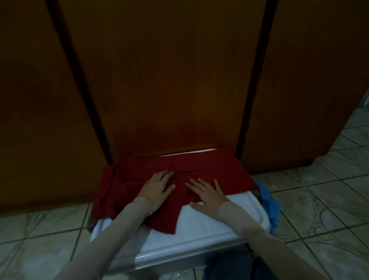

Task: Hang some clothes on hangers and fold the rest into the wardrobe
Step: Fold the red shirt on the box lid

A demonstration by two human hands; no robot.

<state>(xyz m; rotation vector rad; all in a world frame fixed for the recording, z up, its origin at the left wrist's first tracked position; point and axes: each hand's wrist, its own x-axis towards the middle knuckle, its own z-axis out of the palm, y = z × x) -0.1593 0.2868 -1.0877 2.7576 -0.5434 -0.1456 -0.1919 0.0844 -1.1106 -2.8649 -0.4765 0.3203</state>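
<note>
Mid-fold, by the look of it. Red shirt (181, 182) spread over a white lid (203, 229) at the foot of closed wardrobe doors (166, 77). Left hand (158, 188) and right hand (208, 194) flat on the cloth, fingers straight and spread, pressing rather than gripping. One side seemingly tucked in, a strip trailing toward the near edge. Blue cloth (272, 208) bunched beside the lid, probably waiting. No hangers in sight; nothing visibly stowed yet. Most of the job likely ahead.
</note>
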